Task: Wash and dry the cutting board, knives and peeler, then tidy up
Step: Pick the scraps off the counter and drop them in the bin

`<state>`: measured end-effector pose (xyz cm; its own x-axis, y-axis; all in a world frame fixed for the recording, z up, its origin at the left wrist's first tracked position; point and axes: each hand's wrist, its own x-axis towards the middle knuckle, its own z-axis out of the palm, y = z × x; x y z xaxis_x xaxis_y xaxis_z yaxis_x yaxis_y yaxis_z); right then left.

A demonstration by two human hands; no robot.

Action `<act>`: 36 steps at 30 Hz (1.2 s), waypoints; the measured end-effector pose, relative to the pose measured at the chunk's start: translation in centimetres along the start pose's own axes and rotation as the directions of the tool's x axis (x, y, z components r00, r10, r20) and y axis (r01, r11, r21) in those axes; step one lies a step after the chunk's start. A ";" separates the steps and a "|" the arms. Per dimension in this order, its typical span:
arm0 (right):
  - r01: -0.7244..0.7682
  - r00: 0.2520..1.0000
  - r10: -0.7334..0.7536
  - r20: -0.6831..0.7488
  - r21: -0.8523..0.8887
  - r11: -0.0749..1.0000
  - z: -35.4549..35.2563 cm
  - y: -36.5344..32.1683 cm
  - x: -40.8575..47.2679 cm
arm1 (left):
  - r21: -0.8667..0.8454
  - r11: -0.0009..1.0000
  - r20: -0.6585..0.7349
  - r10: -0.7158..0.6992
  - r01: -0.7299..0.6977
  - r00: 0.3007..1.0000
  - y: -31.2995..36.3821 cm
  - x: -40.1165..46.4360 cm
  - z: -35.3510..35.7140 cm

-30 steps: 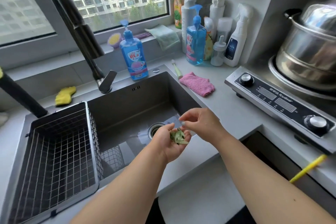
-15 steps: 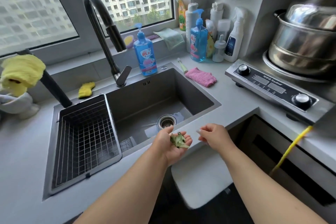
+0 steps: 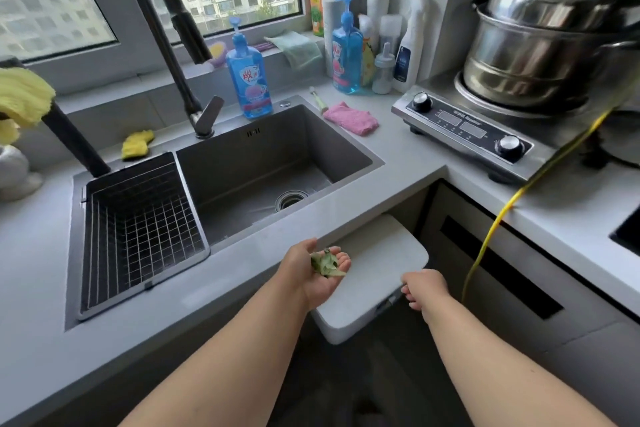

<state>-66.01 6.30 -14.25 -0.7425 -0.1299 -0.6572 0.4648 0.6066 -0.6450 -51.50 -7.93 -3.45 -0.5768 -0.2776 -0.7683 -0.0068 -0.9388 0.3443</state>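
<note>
My left hand [image 3: 317,272] is palm up over the counter's front edge and cups a small heap of green vegetable scraps [image 3: 325,263], fingers curled round them. My right hand [image 3: 420,289] is lower and to the right, at the right corner of a white bin lid [image 3: 377,253] under the counter. Its fingers are curled against the lid's edge; whether they grip it does not show. The grey sink [image 3: 263,163] holds nothing but its drain [image 3: 290,199]. No cutting board, knife or peeler is in view.
A wire basket [image 3: 138,232] fills the sink's left part, under the black faucet [image 3: 166,28]. Blue soap bottles [image 3: 246,76], a pink cloth [image 3: 351,118] and a yellow cloth [image 3: 136,144] line the back. A cooktop [image 3: 467,128] with a steel pot [image 3: 540,55] stands right; a yellow cord [image 3: 502,211] hangs down.
Both hands came back from over the sink to the counter's front edge. The right hand left the scraps and dropped to the white bin lid. The view pulled back.
</note>
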 end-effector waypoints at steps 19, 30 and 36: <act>-0.105 0.990 0.099 0.099 0.062 0.993 0.9 1.5 0.0 | -0.011 1.000 -0.077 0.019 -0.019 0.997 -1.6 1.0 1.2; -0.117 0.993 0.112 0.037 0.155 0.981 -0.4 3.4 -0.1 | 0.008 1.000 -0.117 0.020 -0.019 0.993 -2.1 1.4 1.0; -0.190 0.982 0.191 0.013 0.159 0.969 -2.8 6.7 0.1 | 0.007 1.000 -0.124 0.028 -0.027 0.992 -2.1 1.5 0.7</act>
<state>-64.33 12.55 -17.57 -0.6340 -0.0215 -0.7731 0.6682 0.4881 -0.5615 -52.98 -6.27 -4.93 -0.4707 -0.3269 -0.8195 0.0037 -0.9295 0.3687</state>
